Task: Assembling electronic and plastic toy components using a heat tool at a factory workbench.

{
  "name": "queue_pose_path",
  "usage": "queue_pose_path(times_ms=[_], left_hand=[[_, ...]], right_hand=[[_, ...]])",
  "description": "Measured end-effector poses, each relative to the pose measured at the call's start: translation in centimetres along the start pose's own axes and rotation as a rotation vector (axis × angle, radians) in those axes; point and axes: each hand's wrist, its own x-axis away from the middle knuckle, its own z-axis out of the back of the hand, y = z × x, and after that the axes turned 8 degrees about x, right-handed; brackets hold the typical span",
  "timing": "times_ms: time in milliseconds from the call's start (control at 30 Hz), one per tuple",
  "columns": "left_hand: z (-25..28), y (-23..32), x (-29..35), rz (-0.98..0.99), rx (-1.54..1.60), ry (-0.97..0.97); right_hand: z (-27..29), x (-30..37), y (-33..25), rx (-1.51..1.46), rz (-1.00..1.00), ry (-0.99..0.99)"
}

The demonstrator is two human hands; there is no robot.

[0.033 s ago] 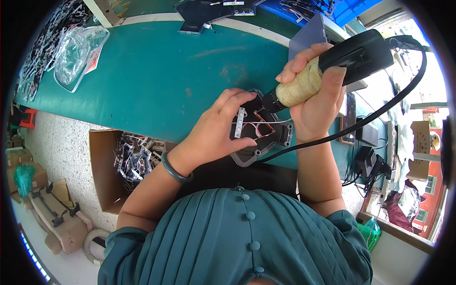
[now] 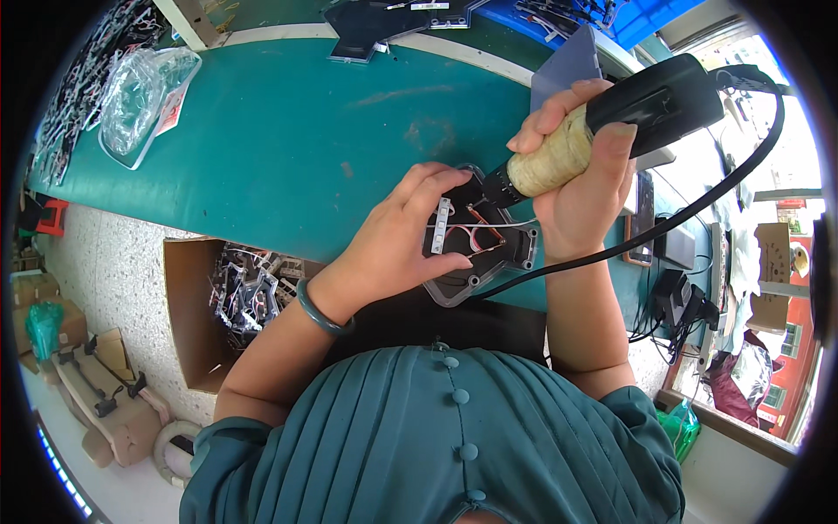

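A dark housing with a pale clear rim [image 2: 452, 286] lies at the near edge of the green table. Its left side is gripped between the thumb and fingers of my left hand [image 2: 388, 236]. Inside sit a white strip with small square parts [image 2: 443, 225] and thin red and white wires [image 2: 471, 236]. My right hand [image 2: 576, 205] is wrapped round a black electric screwdriver [image 2: 655, 100] whose grip is bound in yellowish tape. The tool points down and left into the housing; I cannot tell whether its tip touches anything.
The screwdriver's black cable [image 2: 672, 229] loops past my right forearm. A cardboard box [image 2: 194, 314] of clear and dark parts stands on the floor at left. Clear plastic packaging [image 2: 135, 109] lies on the table's left end. Dark panels [image 2: 371, 31] and a blue bin [image 2: 642, 22] are at the back.
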Motion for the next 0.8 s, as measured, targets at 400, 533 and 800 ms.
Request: queue_pose_path(times_ms=[400, 533, 800], left_hand=[[-0.2, 0.0, 0.0, 0.001, -0.007, 0.005], [-0.2, 0.2, -0.2, 0.027, -0.008, -0.004], [0.0, 1.2, 0.3, 0.006, -0.051, 0.022]], right_hand=[[-0.2, -0.3, 0.0, 0.037, 0.031, -0.058], [-0.4, -0.3, -0.2, 0.049, 0.040, -0.094], [-2.4, 0.4, -2.0, 0.197, 0.060, -0.230]])
